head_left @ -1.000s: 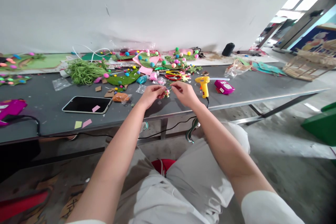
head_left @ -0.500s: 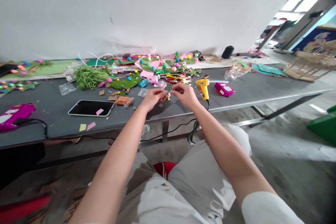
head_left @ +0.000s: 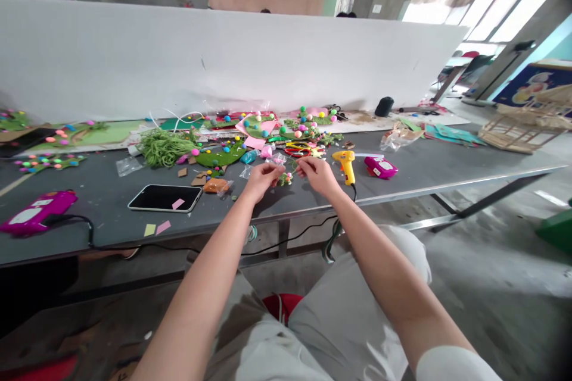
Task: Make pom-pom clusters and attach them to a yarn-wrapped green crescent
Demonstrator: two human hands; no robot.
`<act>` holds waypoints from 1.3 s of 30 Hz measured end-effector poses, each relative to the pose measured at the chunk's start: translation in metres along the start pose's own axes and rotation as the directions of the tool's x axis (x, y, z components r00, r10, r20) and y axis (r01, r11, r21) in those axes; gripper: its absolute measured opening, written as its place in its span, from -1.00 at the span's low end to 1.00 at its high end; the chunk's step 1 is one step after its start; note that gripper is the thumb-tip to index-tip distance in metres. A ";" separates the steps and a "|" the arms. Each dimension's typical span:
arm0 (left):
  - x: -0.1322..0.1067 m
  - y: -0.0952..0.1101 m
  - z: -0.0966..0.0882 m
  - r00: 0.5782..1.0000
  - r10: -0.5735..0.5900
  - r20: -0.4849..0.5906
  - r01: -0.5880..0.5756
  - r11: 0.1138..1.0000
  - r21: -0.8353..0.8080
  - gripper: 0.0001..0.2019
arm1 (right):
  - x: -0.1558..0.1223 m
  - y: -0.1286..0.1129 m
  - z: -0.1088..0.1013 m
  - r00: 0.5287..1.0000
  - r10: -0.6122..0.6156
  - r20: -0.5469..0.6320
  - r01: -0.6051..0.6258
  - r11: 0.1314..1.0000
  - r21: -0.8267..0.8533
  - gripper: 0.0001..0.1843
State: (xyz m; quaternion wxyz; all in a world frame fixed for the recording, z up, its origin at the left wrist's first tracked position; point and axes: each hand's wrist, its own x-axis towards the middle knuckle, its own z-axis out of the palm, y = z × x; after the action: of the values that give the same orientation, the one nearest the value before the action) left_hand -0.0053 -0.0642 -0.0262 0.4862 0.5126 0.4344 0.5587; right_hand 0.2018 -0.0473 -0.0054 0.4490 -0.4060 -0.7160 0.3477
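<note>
My left hand (head_left: pixel 263 178) and my right hand (head_left: pixel 314 172) meet over the near edge of the grey table (head_left: pixel 111 220). Both pinch a small craft piece with coloured pom-poms (head_left: pixel 285 178) held between them. The fingers of each hand are curled round it. Just beyond my hands lie green felt shapes dotted with pom-poms (head_left: pixel 220 156) and small clear bags (head_left: pixel 276 158). A yellow glue gun (head_left: pixel 345 162) stands right of my right hand.
A dark tablet (head_left: pixel 164 197) lies left of my hands. Green yarn (head_left: pixel 164 147) is behind it. Magenta packs (head_left: pixel 381 166) sit right of the glue gun, another (head_left: pixel 33 212) at far left. A white board (head_left: pixel 223 53) backs the table. A wooden frame (head_left: pixel 518 131) rests at right.
The view has tilted upward, so the table and my hands sit lower in the picture. My hands stay together on the pom-pom piece, with small finger shifts.
</note>
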 end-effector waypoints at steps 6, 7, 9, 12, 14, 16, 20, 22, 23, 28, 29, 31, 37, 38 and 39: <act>0.003 0.001 -0.003 0.994 0.009 -0.111 -0.010 1.000 -0.007 -0.55 | 0.001 0.004 0.000 0.999 0.016 -0.042 -0.017 0.999 -0.035 -0.70; 0.003 0.000 -0.003 0.993 0.016 -0.117 -0.016 1.000 -0.003 -0.53 | 0.002 0.005 0.000 0.998 0.018 -0.053 -0.019 0.999 -0.030 -0.70; 0.004 -0.001 -0.004 0.990 0.039 -0.135 -0.037 0.999 0.017 -0.51 | 0.003 0.006 0.001 0.999 0.035 -0.039 -0.036 0.999 -0.012 -0.68; 0.004 -0.004 -0.007 0.976 0.094 -0.197 -0.077 0.993 0.092 -0.54 | 0.003 0.006 0.003 0.998 0.063 0.023 -0.063 0.998 0.003 -0.56; 0.005 -0.005 -0.009 0.958 0.144 -0.248 -0.104 0.981 0.166 -0.58 | 0.005 0.005 0.005 0.998 0.053 0.042 -0.054 0.998 0.019 -0.63; 0.005 -0.006 -0.010 0.938 0.198 -0.285 -0.128 0.961 0.247 -0.66 | 0.006 0.004 0.008 0.998 0.038 0.040 -0.040 0.997 0.061 -0.66; 0.006 -0.007 -0.010 0.915 0.275 -0.294 -0.153 0.913 0.378 -0.85 | 0.009 0.003 0.011 0.996 0.070 0.061 -0.079 0.985 0.153 -0.54; 0.006 -0.009 -0.010 0.914 0.296 -0.279 -0.162 0.894 0.418 -0.85 | 0.010 0.002 0.012 0.993 0.096 0.075 -0.107 0.979 0.173 -0.50; 0.006 -0.011 -0.010 0.913 0.305 -0.271 -0.167 0.886 0.433 -0.81 | 0.010 0.002 0.012 0.992 0.104 0.075 -0.116 0.976 0.183 -0.51; 0.008 -0.014 -0.012 0.912 0.340 -0.231 -0.199 0.858 0.474 -0.57 | 0.015 0.003 0.015 0.988 0.146 0.049 -0.154 0.946 0.285 -0.50; 0.008 -0.014 -0.012 0.913 0.345 -0.219 -0.208 0.854 0.476 -0.55 | 0.016 0.003 0.015 0.985 0.165 0.050 -0.172 0.939 0.297 -0.49; 0.006 -0.011 -0.010 0.914 0.358 -0.188 -0.235 0.848 0.475 -0.53 | 0.017 0.004 0.017 0.978 0.202 0.050 -0.208 0.931 0.299 -0.48; -0.003 0.001 0.001 0.910 0.412 -0.043 -0.356 0.832 0.426 -0.66 | 0.022 0.001 0.023 0.968 0.245 0.057 -0.250 0.913 0.323 -0.52; -0.003 0.001 0.002 0.909 0.415 -0.023 -0.370 0.833 0.411 -0.67 | 0.022 0.000 0.025 0.966 0.248 0.072 -0.258 0.906 0.336 -0.51; -0.003 0.001 0.002 0.909 0.417 -0.009 -0.380 0.836 0.397 -0.68 | 0.023 -0.001 0.027 0.964 0.252 0.085 -0.265 0.900 0.346 -0.51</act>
State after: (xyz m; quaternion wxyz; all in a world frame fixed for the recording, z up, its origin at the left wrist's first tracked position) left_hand -0.0030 -0.0674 -0.0256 0.2274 0.6503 0.4419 0.5746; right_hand 0.1705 -0.0311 -0.0060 0.4507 -0.4030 -0.5900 0.5351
